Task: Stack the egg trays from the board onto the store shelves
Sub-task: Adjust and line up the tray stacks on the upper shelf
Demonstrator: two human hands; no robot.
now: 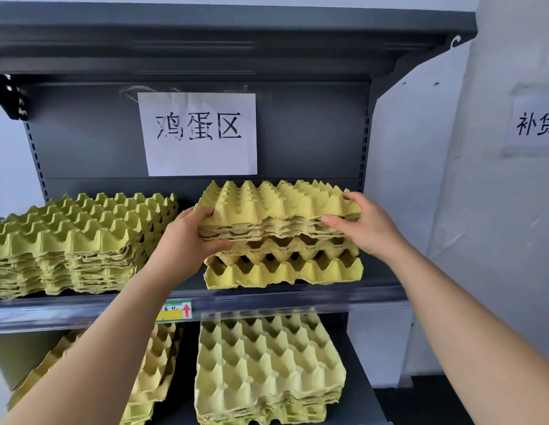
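- The held bundle of egg trays (276,207) sits at centre right of the frame, over the open-cup trays (282,271) that lie on the upper shelf (374,289).
- The left hand (187,237) grips the bundle's left edge, thumb on top and fingers curled under. The right hand (368,228) grips the right edge the same way.
- It is hard to tell whether the bundle's underside is resting on the trays below or is just above them; the gap is in shadow.
- Done so far, by the look of it: a tall stack (77,234) at middle left on the same shelf, and two more stacks, the lower right stack (267,363) and the lower left stack (156,363), on the shelf beneath.
- This bundle is not yet let go, so its placing seems nearly done.
- The board is out of view, so how many trays are left cannot be judged.
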